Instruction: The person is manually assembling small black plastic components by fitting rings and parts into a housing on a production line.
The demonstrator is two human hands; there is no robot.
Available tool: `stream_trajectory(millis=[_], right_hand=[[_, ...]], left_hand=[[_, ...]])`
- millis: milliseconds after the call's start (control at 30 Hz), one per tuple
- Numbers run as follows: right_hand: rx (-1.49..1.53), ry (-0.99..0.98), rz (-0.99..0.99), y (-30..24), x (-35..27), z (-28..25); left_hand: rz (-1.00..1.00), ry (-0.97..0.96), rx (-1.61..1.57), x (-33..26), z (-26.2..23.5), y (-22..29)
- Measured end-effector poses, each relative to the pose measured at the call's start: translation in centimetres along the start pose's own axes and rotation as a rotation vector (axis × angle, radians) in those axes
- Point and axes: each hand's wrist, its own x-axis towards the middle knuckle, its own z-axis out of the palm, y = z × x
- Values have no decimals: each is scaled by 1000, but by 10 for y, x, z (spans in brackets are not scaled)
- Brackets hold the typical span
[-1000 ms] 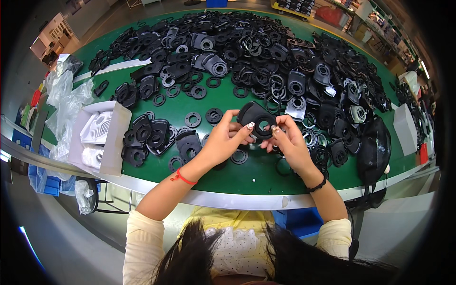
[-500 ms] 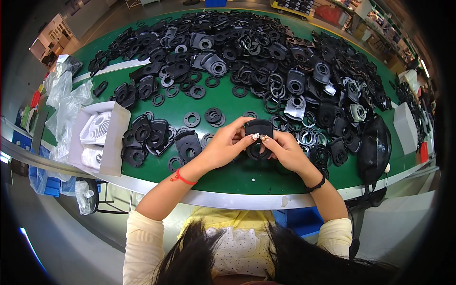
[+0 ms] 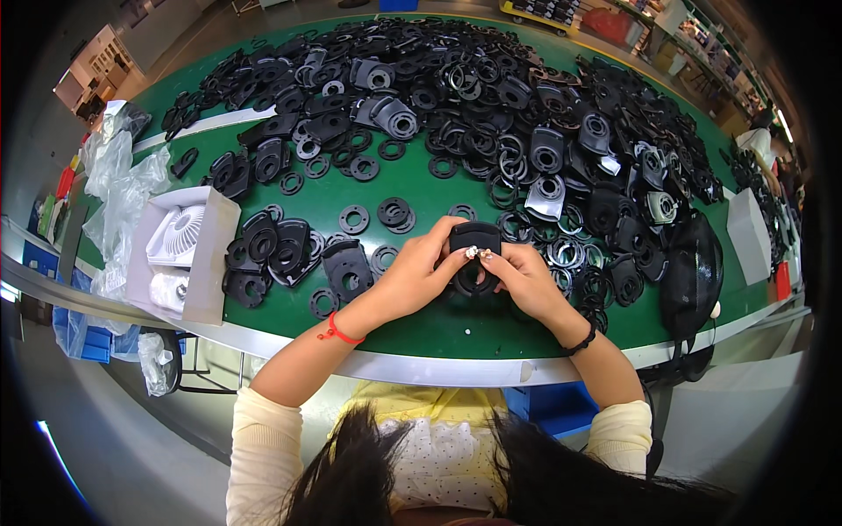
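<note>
Both hands meet over the near part of a green table [image 3: 421,324]. My left hand [image 3: 419,273] and my right hand [image 3: 524,279] together grip one black plastic housing [image 3: 474,238] with a round opening, held just above the table surface. The thumbs press side by side on its front face. A black ring [image 3: 474,282] shows below the fingers; whether it is joined to the housing I cannot tell. A red cord circles my left wrist and a black band my right wrist.
A large heap of black housings and rings [image 3: 491,114] covers the far table. Finished black parts [image 3: 272,250] lie left of my hands. A white open box with a small fan [image 3: 180,250] sits at the left edge, clear bags [image 3: 118,188] behind it. A black bag [image 3: 693,272] rests at right.
The housing has come down from a raised, tilted hold to a low one close to the table, and both thumbs have closed onto its front.
</note>
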Motion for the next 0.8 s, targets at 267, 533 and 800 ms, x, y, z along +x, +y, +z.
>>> stream_trajectory(millis=[267, 533, 800], right_hand=[[-94, 56, -88, 3, -2, 2], [141, 144, -155, -5, -4, 10], [204, 199, -175, -9, -1, 4]], left_hand=[[72, 39, 34, -1, 1, 3], [46, 108, -174, 2, -5, 2], [-9, 52, -227, 3, -14, -1]])
